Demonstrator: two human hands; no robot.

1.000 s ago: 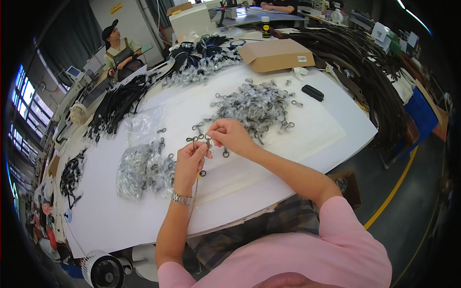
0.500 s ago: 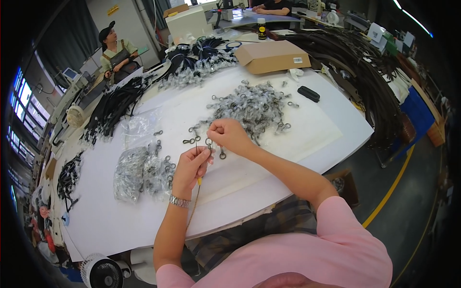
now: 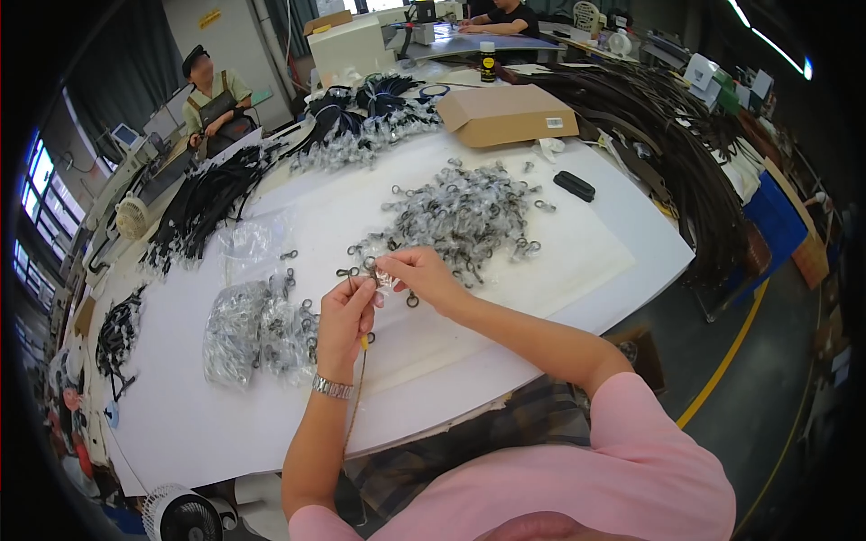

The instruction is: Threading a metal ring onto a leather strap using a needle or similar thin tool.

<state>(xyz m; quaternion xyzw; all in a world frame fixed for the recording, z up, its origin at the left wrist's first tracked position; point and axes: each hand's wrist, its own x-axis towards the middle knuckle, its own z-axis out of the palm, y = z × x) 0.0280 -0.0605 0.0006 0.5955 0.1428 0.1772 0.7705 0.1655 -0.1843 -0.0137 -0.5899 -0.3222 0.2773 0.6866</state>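
Observation:
My left hand is closed above the white table. It grips a thin tool with a yellow part showing below the fingers, and a cord hangs from it toward the table edge. My right hand, close beside it, pinches a crumpled bit of clear plastic wrap between thumb and fingers. The plastic spans both hands' fingertips; any metal piece inside is too small to make out. Just beyond lie dark metal swivel hooks. Farther off is a heap of plastic-wrapped metal hooks.
Left of my hands lies a clear bag of wrapped pieces. Black straps are bundled at the far left, brown straps at the right. A cardboard box and a black case stand behind the heap. One person is at the back left.
My right hand has moved down and nearer my left, and clear plastic now shows bunched between the fingers. The ring that hung by the right fingertips is harder to see. The view has shifted slightly.

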